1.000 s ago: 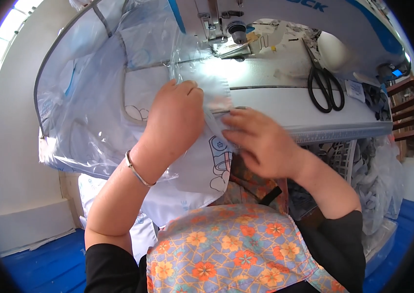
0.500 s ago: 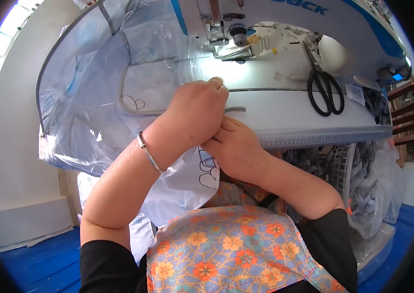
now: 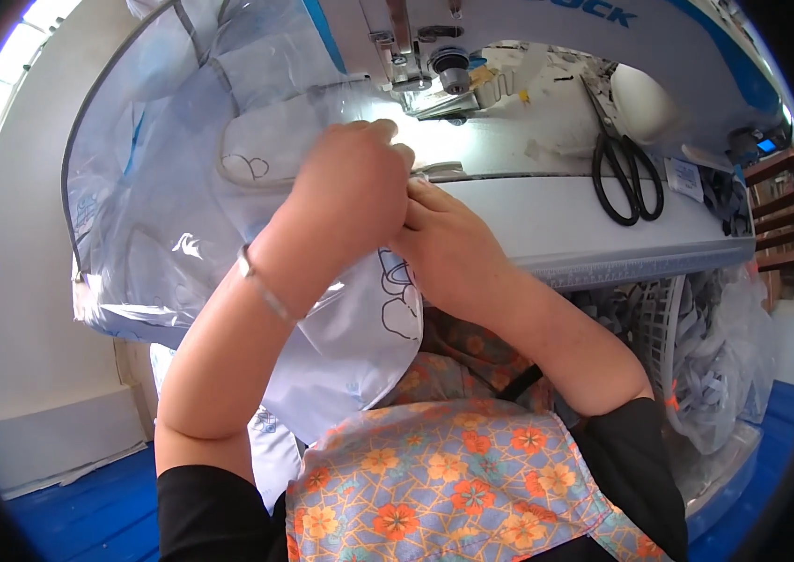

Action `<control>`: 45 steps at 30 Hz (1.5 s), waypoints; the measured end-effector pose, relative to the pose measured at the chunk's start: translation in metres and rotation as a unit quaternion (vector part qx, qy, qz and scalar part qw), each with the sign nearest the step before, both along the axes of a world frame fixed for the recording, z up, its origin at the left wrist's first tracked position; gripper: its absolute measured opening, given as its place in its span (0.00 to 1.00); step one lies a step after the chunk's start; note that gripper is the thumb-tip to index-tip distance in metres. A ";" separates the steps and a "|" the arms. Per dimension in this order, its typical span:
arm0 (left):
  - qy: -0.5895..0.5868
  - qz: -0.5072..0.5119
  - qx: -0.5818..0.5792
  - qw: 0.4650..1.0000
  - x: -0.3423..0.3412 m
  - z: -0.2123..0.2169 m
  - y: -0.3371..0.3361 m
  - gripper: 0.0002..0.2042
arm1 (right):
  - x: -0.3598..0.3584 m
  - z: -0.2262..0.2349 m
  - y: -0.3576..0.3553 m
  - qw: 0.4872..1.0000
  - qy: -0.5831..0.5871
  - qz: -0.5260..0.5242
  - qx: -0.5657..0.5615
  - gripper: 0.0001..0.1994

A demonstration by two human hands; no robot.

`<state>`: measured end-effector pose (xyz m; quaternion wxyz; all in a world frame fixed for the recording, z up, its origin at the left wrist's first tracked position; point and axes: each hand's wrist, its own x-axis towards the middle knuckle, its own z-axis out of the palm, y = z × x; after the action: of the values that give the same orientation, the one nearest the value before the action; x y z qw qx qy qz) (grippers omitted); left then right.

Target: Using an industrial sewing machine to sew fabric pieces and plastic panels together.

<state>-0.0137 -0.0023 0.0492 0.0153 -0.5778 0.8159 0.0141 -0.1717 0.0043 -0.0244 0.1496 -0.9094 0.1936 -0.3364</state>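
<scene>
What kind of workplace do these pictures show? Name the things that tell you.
Probably a sewing workshop: both hands, left hand and right hand, feed pale fabric toward a sewing machine, black scissors lie on its table, and a basket of fabric scraps stands alongside.

Both hands (image 3: pixel 397 211) together, fingers curled

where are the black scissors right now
In the head view the black scissors lie on the white sewing machine bed, upper right, blades pointing away from the person. They sit right of the presser foot and clear of the right hand.
</scene>
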 end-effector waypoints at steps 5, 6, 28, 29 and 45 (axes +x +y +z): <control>0.098 0.107 -0.091 0.985 -0.006 0.034 0.096 0.18 | -0.024 -0.005 0.033 0.995 0.060 0.070 0.024 0.21; 0.096 0.103 -0.090 0.986 -0.006 0.028 0.107 0.18 | -0.031 -0.009 0.042 0.993 0.034 0.107 0.019 0.21; 0.162 0.008 0.025 0.986 -0.006 0.014 0.105 0.09 | -0.043 -0.031 0.072 0.998 -0.048 -0.018 -0.041 0.18; 0.163 0.008 0.028 0.986 -0.008 0.012 0.103 0.09 | -0.042 -0.038 0.074 0.998 -0.047 -0.019 -0.038 0.18; 0.169 -0.047 -0.101 0.979 -0.014 -0.012 0.067 0.03 | -0.030 -0.004 0.032 0.992 -0.114 -0.040 0.034 0.15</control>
<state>-0.0278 0.0651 0.0374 -0.1805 -0.5269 0.8301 0.0277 -0.2013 0.0359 -0.0285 0.1877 -0.8513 0.2225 -0.4366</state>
